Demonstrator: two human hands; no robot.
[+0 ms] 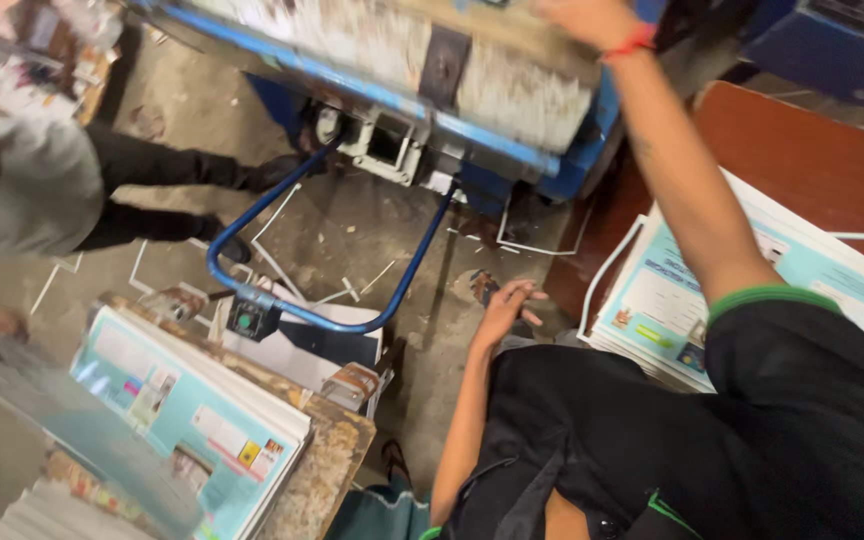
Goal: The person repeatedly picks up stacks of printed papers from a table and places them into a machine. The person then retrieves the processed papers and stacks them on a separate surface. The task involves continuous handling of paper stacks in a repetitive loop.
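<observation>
White paper, a thick stack [512, 85] clamped in the blue cutting machine [572, 150], is lying just beneath our right hand [592, 18]. We are reaching that hand up onto the stack's top. The frame edge is cutting off its fingers, so we cannot tell whether they are gripping or lying flat. Our left hand [508, 312] is hanging loose and empty, its fingers spread. Below those fingertips we are seeing the blue foot bar [282, 300] and paper trimmings [352, 285] on the floor. We judge that pressing flat and even matters here, and that our fingers are safer well back from the stack's front edge.
</observation>
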